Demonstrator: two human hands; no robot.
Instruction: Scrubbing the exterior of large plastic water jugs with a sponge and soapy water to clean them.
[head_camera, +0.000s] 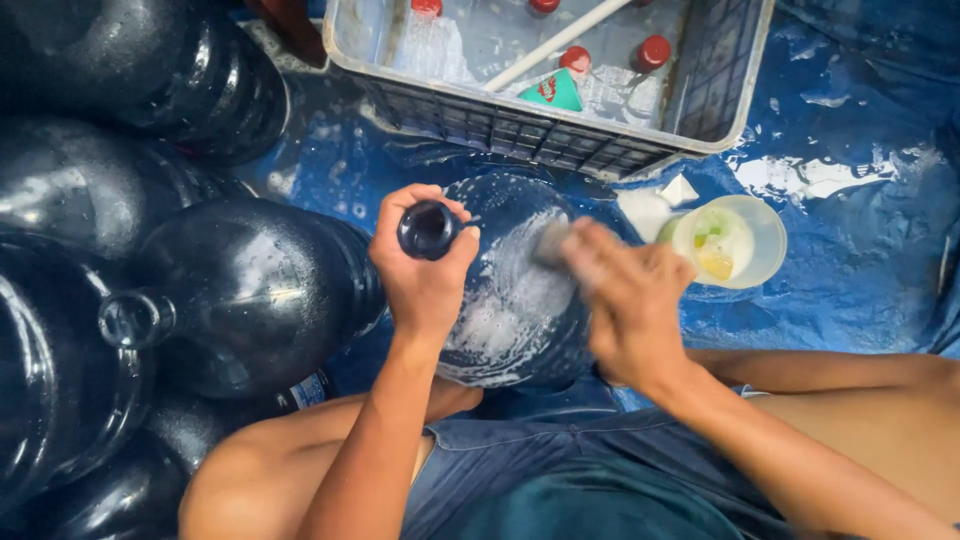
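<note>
Our left hand (422, 270) has its grip clamped around the neck of a big dark water jug (515, 290), fingers wrapped just below the open mouth, which faces up at us. The jug stands between our knees, its shoulder white with soap foam. Our right hand (625, 300) is just to the right of that grip, pressed against the foamy side of the jug. It is blurred, and its fingers are closed on a small grey scrubbing pad (552, 243) that touches the jug.

Right of the right hand sits a clear plastic cup (752, 240) with something yellow and green inside, and just beside it a white scrap (650, 208). All of this rests on a wet blue tarp (850, 150).

Beyond both hands stands a grey plastic crate (560, 140) holding bottles with red caps (654, 50) and a white stick.

To the left of the left grip more dark jugs lie piled together; the nearest one (240, 290) lies on its side, close to the left wrist.
</note>
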